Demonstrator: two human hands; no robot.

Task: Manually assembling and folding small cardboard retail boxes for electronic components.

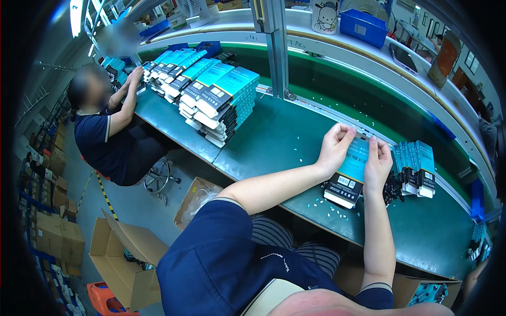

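A flat blue and black carton (345, 181) lies in front of me on the green table, its white near end flap sticking out. At its far end, my left hand (336, 150) grips the left side, thumb on top and fingers curled. My right hand (378, 164) holds the right side in the same way, thumb pointing away from me. What the fingertips touch at the far edge is too small to make out. Just right of my right hand, several matching cartons (419, 166) stand in a row. Black pieces (392, 190) lie between them and my wrist.
Tall stacks of cartons (216, 97) cover the table to the left, where a co-worker (108, 126) sits. Small white bits (331, 213) are scattered on the green table (274, 142). A metal post (276, 52) rises behind. An open cardboard box (124, 258) stands on the floor.
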